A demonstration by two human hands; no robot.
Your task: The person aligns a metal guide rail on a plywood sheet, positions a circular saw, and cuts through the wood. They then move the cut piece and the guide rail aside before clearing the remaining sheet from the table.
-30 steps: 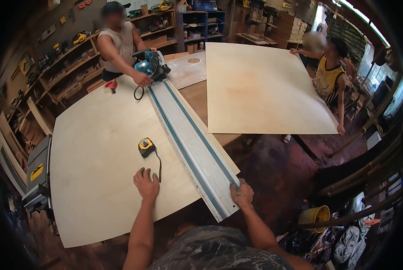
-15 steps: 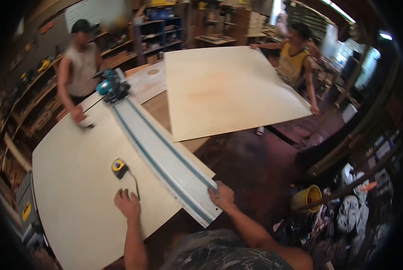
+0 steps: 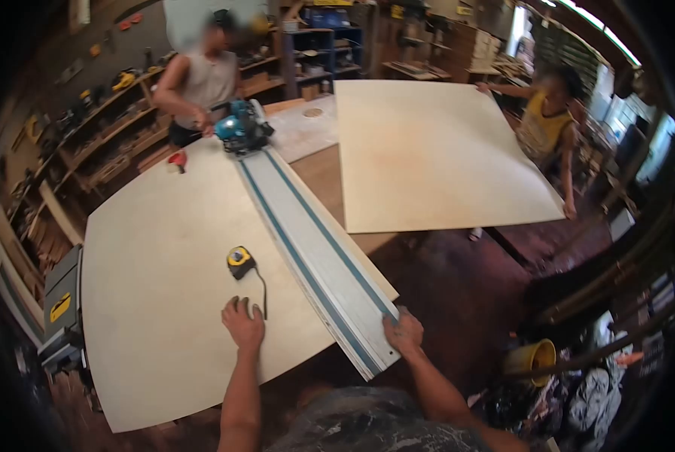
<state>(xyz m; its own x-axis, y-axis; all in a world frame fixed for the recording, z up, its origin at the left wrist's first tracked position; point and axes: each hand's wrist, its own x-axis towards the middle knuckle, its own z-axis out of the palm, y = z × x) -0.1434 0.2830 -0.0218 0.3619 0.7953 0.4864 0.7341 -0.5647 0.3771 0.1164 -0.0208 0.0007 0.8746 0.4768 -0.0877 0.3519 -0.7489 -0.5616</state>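
My left hand point(image 3: 244, 324) rests with fingers apart on a pale plywood sheet point(image 3: 164, 301). Just beyond its fingertips lies a yellow and black tape measure point(image 3: 240, 261), and a dark strap trails from it beside the hand. At the near end of a long guide rail point(image 3: 315, 248), my right hand point(image 3: 403, 331) grips the edge, its fingers partly hidden. The rail has two teal strips and crosses the sheet, its near end jutting past the plywood edge. On its far end sits a teal and black saw point(image 3: 243, 126), where a co-worker's hand point(image 3: 203, 120) reaches its back.
Another person at the right holds a second plywood sheet point(image 3: 443, 158) by its edge. A small red object point(image 3: 177, 161) lies on the near sheet's far left. A yellow bucket point(image 3: 531, 360) stands on the floor at right, beside crumpled plastic. Tool shelves point(image 3: 111, 143) line the left wall.
The view has swung left. The far co-worker's hand has moved from over the sheet to the saw, and the red object now shows on the sheet. My hands keep their places.
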